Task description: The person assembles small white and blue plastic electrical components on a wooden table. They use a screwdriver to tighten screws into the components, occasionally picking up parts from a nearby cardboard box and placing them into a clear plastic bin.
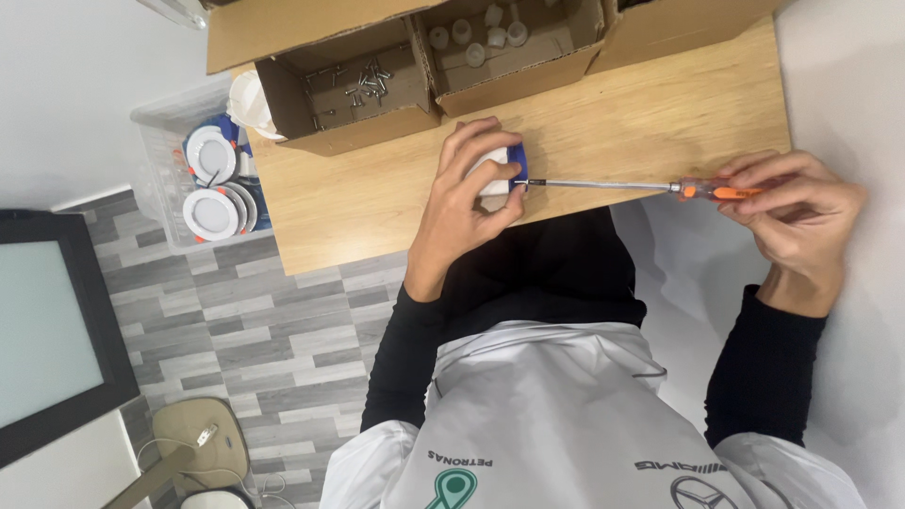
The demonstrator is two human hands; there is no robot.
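Left hand (468, 193): forearm reaching up onto the wooden bench (603, 123), fingers curled closed around a small white-and-blue round fitting (501, 170) at the bench's near edge. Right hand (797, 212): wrist bent, fingers pinched shut on the orange handle of a long screwdriver (641, 187), shaft level, tip touching the fitting's blue side. Cardboard box, left compartment (363, 90): loose metal screws. Right compartment (504, 42): small white plastic parts. Clear plastic bin (165, 165) beside the bench: round white fittings with blue and orange parts.
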